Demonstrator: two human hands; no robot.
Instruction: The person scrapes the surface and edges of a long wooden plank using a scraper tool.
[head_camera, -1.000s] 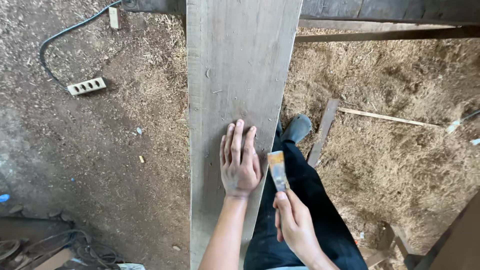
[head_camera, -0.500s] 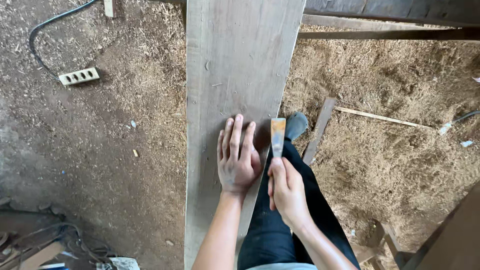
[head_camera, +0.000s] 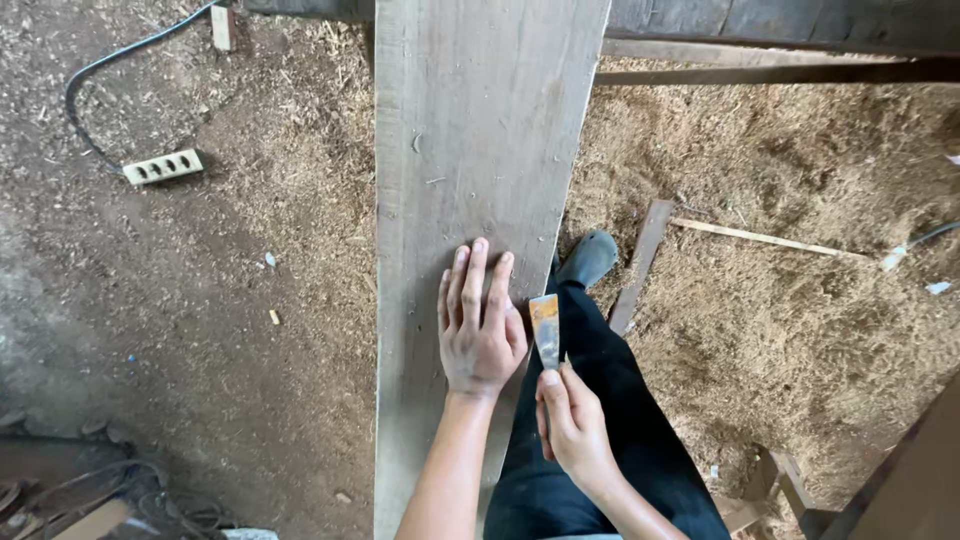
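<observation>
A long grey wooden plank (head_camera: 470, 150) runs away from me down the middle of the view. My left hand (head_camera: 480, 325) lies flat on it, palm down, fingers together and pointing forward, near the plank's right edge. My right hand (head_camera: 572, 425) grips the handle of a putty knife (head_camera: 545, 328). Its rusty, orange-stained blade points forward beside the left hand, at the plank's right edge. Below the blade are my dark trouser leg (head_camera: 600, 430) and dark shoe (head_camera: 588, 258).
The ground is covered with sawdust, thicker on the right. A white power strip (head_camera: 163, 166) with a black cable (head_camera: 85, 95) lies at the upper left. Thin wood strips (head_camera: 640, 265) lie to the right of the plank. Dark beams cross the top, and tangled cable sits at the lower left.
My right hand pushed the putty knife forward along the plank's right edge, then drew it back a little. My left hand stayed flat on the plank.
</observation>
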